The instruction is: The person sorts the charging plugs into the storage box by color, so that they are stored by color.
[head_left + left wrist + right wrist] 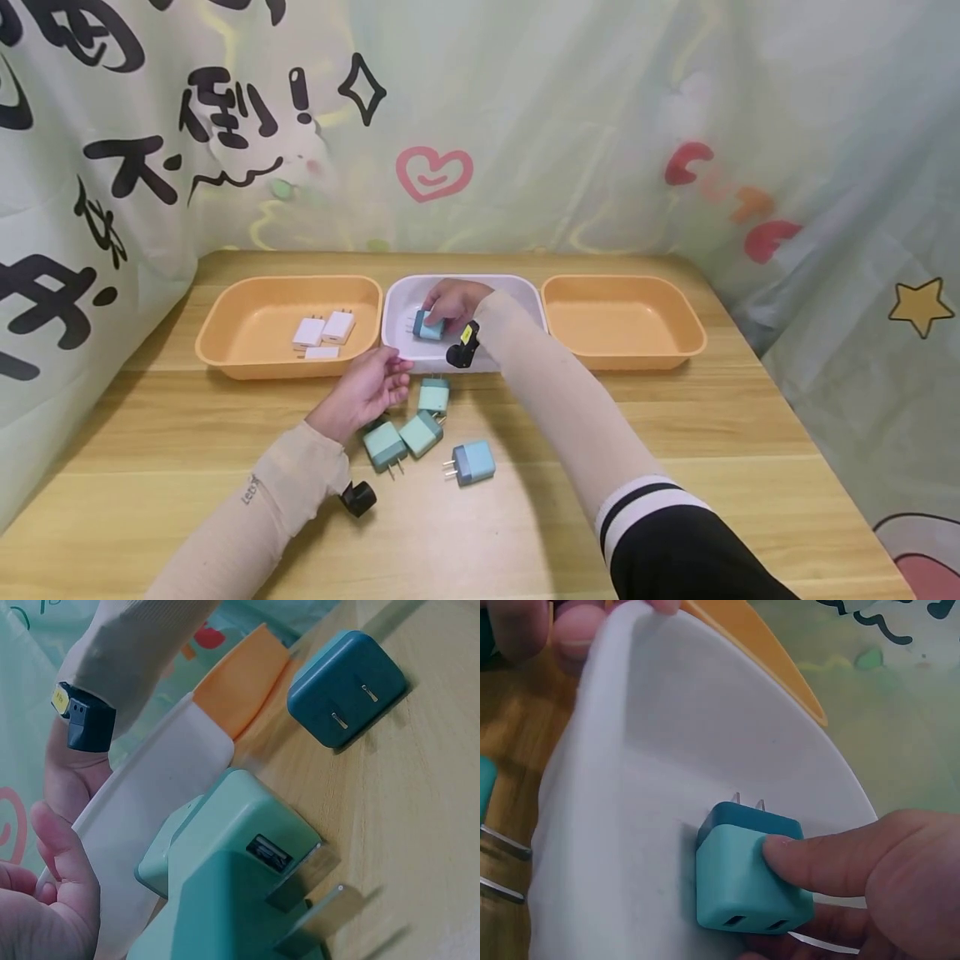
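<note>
A: Where is the two-tone blue charger to be found?

B: It is held inside the white tray, near the middle of the head view, left of the tray's centre. Whether the tray floor is touched by it cannot be told.

A: Which way is it pointed?

B: In the head view its two prongs are directed left, and its prong-to-port axis is laid roughly across the frame. In the right wrist view the prongs are aimed upward, and two ports are shown at the lower end, so the axis is seen nearly upright, slightly tilted.

A: And the hands?

B: The charger is grasped by the right hand, its thumb pressed on the pale face. The white tray's front left corner is pinched at the rim by the left hand.

A: What is seen around them?

B: Below the tray, three green chargers are clustered beside the left hand, their prongs variously turned. To their lower right, another blue charger is set apart, prongs leftward. Three white chargers are contained in the left orange tray; the white tray is flanked on the other side by the right orange tray.
</note>
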`<control>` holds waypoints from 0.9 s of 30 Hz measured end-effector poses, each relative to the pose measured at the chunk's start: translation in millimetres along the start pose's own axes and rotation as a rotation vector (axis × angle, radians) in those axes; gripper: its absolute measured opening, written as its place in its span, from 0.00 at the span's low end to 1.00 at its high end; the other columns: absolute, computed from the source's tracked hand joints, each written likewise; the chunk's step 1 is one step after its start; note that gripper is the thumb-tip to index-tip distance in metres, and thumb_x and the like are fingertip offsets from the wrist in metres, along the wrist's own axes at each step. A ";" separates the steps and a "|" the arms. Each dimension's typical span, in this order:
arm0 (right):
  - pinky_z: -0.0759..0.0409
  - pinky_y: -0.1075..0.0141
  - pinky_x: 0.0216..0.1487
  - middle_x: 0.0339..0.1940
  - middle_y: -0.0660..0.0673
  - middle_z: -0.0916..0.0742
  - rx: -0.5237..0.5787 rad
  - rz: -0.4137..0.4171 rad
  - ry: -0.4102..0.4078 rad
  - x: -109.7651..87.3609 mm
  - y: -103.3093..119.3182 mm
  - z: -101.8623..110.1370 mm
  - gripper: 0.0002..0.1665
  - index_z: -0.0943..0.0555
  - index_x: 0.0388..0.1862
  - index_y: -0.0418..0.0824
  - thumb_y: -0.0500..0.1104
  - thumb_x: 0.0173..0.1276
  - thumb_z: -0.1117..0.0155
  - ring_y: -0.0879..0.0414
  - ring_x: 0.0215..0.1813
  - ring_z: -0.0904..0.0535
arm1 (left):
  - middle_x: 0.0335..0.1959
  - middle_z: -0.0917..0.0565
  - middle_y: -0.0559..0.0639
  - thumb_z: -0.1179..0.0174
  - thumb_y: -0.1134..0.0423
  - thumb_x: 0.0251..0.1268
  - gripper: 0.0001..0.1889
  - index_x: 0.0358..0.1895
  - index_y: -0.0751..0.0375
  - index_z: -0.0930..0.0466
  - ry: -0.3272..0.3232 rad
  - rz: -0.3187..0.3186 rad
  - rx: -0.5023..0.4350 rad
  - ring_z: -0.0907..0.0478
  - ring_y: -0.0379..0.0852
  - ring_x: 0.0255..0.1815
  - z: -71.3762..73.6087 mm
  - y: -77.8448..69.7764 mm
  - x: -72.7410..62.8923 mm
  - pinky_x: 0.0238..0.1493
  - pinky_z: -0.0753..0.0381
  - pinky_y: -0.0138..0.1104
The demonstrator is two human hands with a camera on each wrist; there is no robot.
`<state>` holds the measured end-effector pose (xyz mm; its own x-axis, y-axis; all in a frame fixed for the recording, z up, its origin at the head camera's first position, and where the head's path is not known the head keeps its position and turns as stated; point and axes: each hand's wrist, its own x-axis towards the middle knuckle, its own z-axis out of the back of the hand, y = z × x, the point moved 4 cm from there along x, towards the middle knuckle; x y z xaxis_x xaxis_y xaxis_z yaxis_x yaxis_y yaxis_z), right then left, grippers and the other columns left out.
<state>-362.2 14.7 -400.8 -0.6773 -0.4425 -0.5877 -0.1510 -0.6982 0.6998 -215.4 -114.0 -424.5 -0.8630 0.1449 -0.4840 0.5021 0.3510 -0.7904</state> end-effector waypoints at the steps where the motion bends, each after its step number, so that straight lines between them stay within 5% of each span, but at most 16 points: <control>1: 0.18 0.60 0.50 0.54 0.38 0.21 0.000 0.006 -0.008 -1.0 0.4 -0.1 0.24 0.27 0.62 0.34 0.33 0.67 0.36 0.48 0.53 0.24 | 0.38 0.27 0.50 0.63 0.61 0.79 0.13 0.57 0.65 0.40 -0.002 0.001 0.002 0.31 0.40 0.30 -0.1 -0.1 0.1 0.29 0.25 0.27; 11: 0.19 0.64 0.45 0.47 0.42 0.20 -0.176 0.082 -0.118 -13.5 4.4 -0.5 0.15 0.22 0.51 0.34 0.37 0.66 0.34 0.53 0.46 0.24 | 0.38 0.27 0.50 0.63 0.61 0.78 0.12 0.55 0.64 0.39 0.000 -0.007 0.002 0.31 0.40 0.30 -0.6 -0.3 0.7 0.29 0.25 0.27; 17: 0.18 0.66 0.42 0.48 0.44 0.19 -0.287 0.118 -0.172 -18.4 3.3 2.3 0.18 0.21 0.53 0.37 0.42 0.66 0.34 0.54 0.46 0.24 | 0.37 0.26 0.50 0.62 0.61 0.78 0.12 0.56 0.63 0.39 -0.002 0.001 -0.002 0.30 0.40 0.30 0.0 1.1 1.0 0.29 0.25 0.27; 27: 0.26 0.53 0.62 0.61 0.39 0.24 0.161 0.148 -0.056 -41.3 2.6 19.2 0.24 0.31 0.67 0.35 0.35 0.72 0.48 0.46 0.60 0.27 | 0.34 0.25 0.49 0.61 0.62 0.78 0.10 0.51 0.65 0.38 0.005 -0.014 -0.003 0.30 0.39 0.27 -0.3 0.0 -1.4 0.27 0.24 0.26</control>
<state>-348.5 42.0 -366.9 -0.7390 -0.4981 -0.4537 -0.1573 -0.5271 0.8351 -214.2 -114.0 -423.7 -0.8705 0.1445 -0.4705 0.4894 0.3561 -0.7960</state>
